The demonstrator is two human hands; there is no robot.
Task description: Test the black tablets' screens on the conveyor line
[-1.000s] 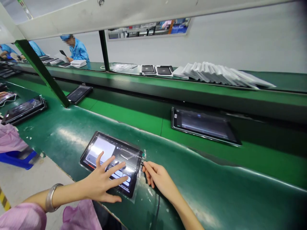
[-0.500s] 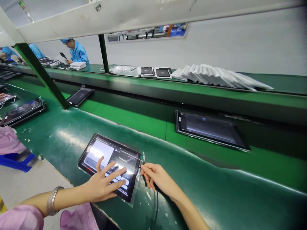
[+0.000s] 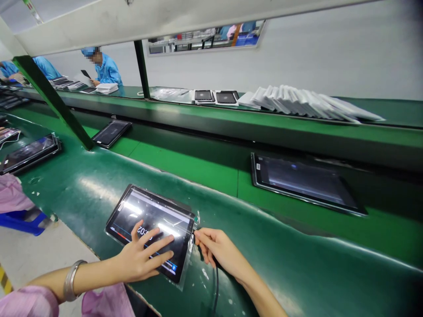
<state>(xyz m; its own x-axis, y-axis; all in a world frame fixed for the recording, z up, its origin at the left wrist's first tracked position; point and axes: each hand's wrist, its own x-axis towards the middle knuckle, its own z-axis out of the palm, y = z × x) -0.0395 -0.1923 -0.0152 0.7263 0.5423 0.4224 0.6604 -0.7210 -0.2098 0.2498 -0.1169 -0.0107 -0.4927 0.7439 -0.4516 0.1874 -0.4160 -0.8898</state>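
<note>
A tablet (image 3: 132,207) in clear film lies on the green workbench (image 3: 291,268), its lit screen showing large digits partly covered by fingers. My left hand (image 3: 143,255) rests over the screen with its fingers spread. At the tablet's right edge, my right hand (image 3: 214,246) pinches the end of a black cable (image 3: 216,286) against the side of the tablet. The fingers hide the plug, so I cannot tell how far in it sits. The cable runs down toward the bench's near edge.
Beyond the bench runs a green conveyor belt (image 3: 198,171) carrying a large tablet (image 3: 304,182) and a smaller tablet (image 3: 112,133). White sleeves (image 3: 297,101) lie fanned on the far ledge. Another tablet (image 3: 29,154) is at left. A green post (image 3: 53,101) rises there; a co-worker (image 3: 107,68) sits beyond.
The screen has switched from a bright panel with icons to a dark display with large digits. On the belt, both tablets have shifted right. My hands have stayed nearly in place.
</note>
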